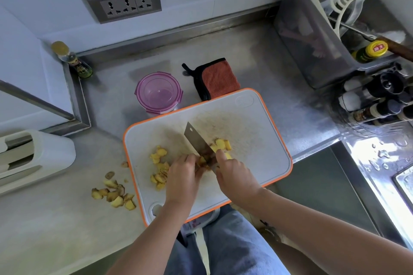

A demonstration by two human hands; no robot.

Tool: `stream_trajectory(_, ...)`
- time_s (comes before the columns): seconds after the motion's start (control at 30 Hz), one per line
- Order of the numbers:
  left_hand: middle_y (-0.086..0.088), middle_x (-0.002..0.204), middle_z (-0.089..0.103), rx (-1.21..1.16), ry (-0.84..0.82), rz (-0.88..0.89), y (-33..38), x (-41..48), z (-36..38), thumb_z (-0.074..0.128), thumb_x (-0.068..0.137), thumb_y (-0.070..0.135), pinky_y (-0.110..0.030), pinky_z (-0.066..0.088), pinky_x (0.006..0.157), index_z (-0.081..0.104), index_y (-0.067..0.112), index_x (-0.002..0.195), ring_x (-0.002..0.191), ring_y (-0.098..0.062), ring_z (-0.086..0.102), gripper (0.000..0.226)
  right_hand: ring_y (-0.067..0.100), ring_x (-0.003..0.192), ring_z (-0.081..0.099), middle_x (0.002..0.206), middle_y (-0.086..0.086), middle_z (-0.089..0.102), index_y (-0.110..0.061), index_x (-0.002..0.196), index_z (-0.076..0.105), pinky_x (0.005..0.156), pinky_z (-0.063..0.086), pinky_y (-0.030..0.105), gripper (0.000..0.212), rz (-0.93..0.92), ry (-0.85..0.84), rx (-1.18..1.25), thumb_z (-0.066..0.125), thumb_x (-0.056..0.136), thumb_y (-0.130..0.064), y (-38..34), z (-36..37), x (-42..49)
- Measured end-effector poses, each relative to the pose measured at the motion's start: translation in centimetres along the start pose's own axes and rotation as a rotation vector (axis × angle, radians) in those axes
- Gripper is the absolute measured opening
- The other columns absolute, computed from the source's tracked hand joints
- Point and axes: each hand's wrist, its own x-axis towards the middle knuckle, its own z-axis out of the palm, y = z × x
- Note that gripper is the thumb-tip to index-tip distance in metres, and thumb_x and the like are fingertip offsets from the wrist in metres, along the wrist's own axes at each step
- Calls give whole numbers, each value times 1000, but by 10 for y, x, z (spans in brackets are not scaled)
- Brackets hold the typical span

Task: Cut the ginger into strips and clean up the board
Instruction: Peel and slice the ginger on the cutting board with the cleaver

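Note:
A white cutting board (257, 140) with an orange rim lies on the steel counter. My right hand (234, 176) grips the handle of a cleaver (195, 138), whose blade rests on the board. My left hand (183, 178) holds a piece of ginger (202, 161) against the blade with curled fingers. Cut ginger pieces lie left of the blade (159, 167) and right of it (222, 144). More ginger scraps (114, 194) are scattered on the counter off the board's left edge.
A round container with a purple lid (158, 92) and an orange cloth (219, 78) sit behind the board. A bottle (71, 59) stands in the back left corner. A utensil bin (312, 35) and spice rack (375, 98) are at right, a sink (391, 163) beyond.

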Motion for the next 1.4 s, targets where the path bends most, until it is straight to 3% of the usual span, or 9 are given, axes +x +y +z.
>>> stream_trajectory(0.2,-2,73,64,7,39,29,1,-1,-5,88,63,12,-25,40,57,64,11,79,69,-22,61,28,15,51,30,63,-3,32,-14,113,34,45,19,28,12,-33,37,-59,36,101,-16,2,1,-3)
stream_trajectory(0.37,-2,70,64,43,53,25,-6,-6,-3,88,65,17,-24,36,59,66,11,77,65,-22,60,26,14,51,31,63,-3,32,-15,115,33,51,26,29,16,-35,20,-70,36,100,-13,-3,6,-4)
stream_trajectory(0.57,-3,67,65,52,30,27,-6,-2,-1,89,63,17,-23,34,54,65,10,73,61,-21,60,28,11,51,31,64,-3,34,-13,114,34,45,19,25,21,-18,6,-48,37,96,-5,-4,3,-2)
stream_trajectory(0.83,-5,65,62,82,1,32,-9,-1,0,89,62,9,-29,39,48,61,10,71,59,-25,59,29,22,54,33,61,-1,31,-10,118,33,44,20,29,25,-43,24,-23,39,95,-4,-5,25,14)
stream_trajectory(1.0,-5,67,64,64,-5,41,-9,-3,0,89,63,15,-29,40,50,62,10,74,61,-25,60,30,24,55,34,61,-1,30,-10,125,32,54,29,33,28,-58,44,-47,38,97,-8,-2,27,11)
stream_trajectory(1.13,-3,69,65,45,15,42,-9,-4,0,89,62,16,-30,42,53,63,13,77,63,-24,61,31,31,66,44,74,5,44,-8,120,36,58,32,35,22,-37,80,45,36,101,-21,2,21,13)
stream_trajectory(1.27,-2,71,65,3,30,14,-9,-6,-1,87,66,19,-32,44,57,63,13,79,66,-23,60,28,40,71,53,79,17,55,-5,115,37,56,32,38,21,-7,162,159,39,100,-20,5,10,16)
stream_trajectory(1.4,-3,75,67,-28,43,-19,-4,-11,-2,89,63,17,-34,48,59,66,12,82,70,-24,61,30,33,59,46,66,5,45,-9,111,34,52,32,35,17,-102,187,140,40,100,-20,6,-4,6)
